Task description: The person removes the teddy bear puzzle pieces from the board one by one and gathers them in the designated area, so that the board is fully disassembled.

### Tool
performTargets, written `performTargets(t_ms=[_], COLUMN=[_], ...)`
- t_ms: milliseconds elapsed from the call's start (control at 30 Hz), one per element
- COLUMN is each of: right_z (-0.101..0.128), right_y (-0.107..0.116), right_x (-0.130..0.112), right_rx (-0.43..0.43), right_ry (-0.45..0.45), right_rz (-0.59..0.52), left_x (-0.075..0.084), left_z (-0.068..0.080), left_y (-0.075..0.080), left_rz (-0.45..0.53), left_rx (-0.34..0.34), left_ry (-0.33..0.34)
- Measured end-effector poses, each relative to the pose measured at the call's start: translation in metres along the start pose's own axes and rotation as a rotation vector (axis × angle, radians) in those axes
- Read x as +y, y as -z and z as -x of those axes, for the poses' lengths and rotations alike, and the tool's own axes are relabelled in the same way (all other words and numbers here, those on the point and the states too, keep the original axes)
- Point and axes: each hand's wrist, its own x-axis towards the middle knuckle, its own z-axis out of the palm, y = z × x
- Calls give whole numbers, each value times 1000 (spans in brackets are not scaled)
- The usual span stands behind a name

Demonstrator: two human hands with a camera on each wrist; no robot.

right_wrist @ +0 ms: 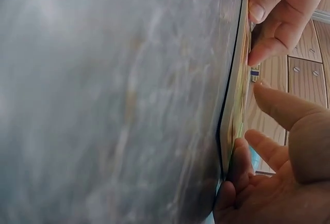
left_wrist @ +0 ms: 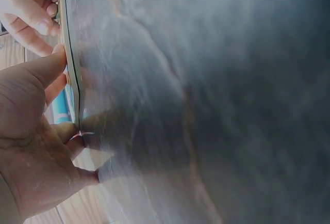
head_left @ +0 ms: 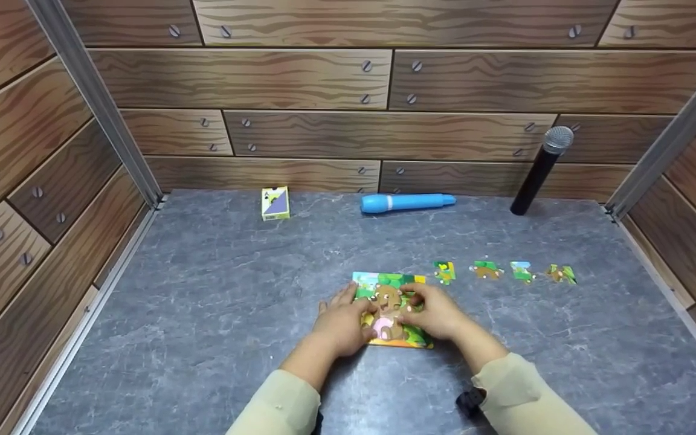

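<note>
A bear-picture jigsaw puzzle [head_left: 385,296] lies flat on the grey table, its board seen edge-on in both wrist views. My left hand [head_left: 342,326] rests over the puzzle's left side, the thumb on the picture and other fingers at the edge. On the right side, my right hand [head_left: 435,311] touches the puzzle with thumb and forefinger apart; fingers of this hand [right_wrist: 273,172] lie along the board's edge. Whether a piece sits between them is hidden. Loose jigsaw pieces [head_left: 487,270] lie in a row to the right of the puzzle.
Along the back stand a playing-card box [head_left: 275,203] and a black microphone [head_left: 538,175] set upright, leaning slightly. A blue toy microphone [head_left: 408,203] lies between them. Wood-patterned panels [head_left: 312,78] wall the table [head_left: 215,290] at the back and both sides.
</note>
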Motion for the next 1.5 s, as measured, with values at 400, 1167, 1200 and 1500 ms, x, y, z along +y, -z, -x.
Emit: performTargets(t_ms=[400, 1167, 1200, 1500], right_z=[1, 1, 1, 1], right_y=[-10, -18, -18, -16], right_x=[1, 3, 3, 6], right_rx=[80, 170, 172, 199], right_ry=[40, 45, 49, 149], right_rz=[57, -44, -52, 19], left_x=[-3, -7, -6, -3], left_z=[-1, 0, 0, 0], left_y=[-2, -2, -2, -2], left_rz=[6, 31, 32, 25], left_rx=[14, 28, 27, 14], left_ry=[-9, -17, -17, -16])
